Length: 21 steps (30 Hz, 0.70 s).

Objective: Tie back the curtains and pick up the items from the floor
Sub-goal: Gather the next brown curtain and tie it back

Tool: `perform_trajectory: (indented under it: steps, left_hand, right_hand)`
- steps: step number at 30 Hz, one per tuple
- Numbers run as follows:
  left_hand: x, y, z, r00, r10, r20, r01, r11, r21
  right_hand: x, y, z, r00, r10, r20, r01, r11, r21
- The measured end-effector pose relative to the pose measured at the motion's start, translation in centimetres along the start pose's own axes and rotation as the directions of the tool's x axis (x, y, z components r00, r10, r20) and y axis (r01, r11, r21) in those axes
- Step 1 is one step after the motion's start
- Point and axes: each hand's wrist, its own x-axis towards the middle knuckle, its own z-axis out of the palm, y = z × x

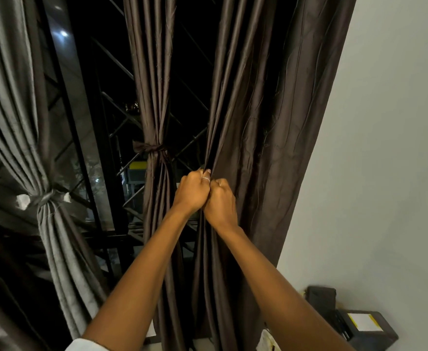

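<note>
Both hands (205,192), fingertips buried in curtain (271,127)

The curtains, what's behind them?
Between the tied middle curtain and the one the left hand and right hand bunch, a dark window with a diagonal metal grille shows. Fabric hides the rest.

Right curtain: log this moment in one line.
left hand gripping | right hand gripping | right curtain untied | middle curtain tied
</note>
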Motion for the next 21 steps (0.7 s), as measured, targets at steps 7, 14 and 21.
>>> perform_trajectory:
  steps: [7,14,21]
  left_hand:
    - [-1.0,1.8,-0.4,0.988,-0.063,0.144,0.072,0.996,-0.055]
    - [-0.4,3.1,0.1,0.996,-0.062,0.060,0.056,0.995,0.085]
    - [-0.2,3.2,0.7,0.996,-0.086,0.036,0.081,0.988,0.128]
  right_hand:
    - [0.0,0.1,0.1,1.000,0.021,-0.004,-0.021,1.000,0.018]
    - [-0.1,0.3,-0.1,0.994,0.097,0.040,-0.103,0.981,0.162]
    - [-0.4,0.8,-1.7,0.996,0.003,0.092,-0.006,0.999,0.035]
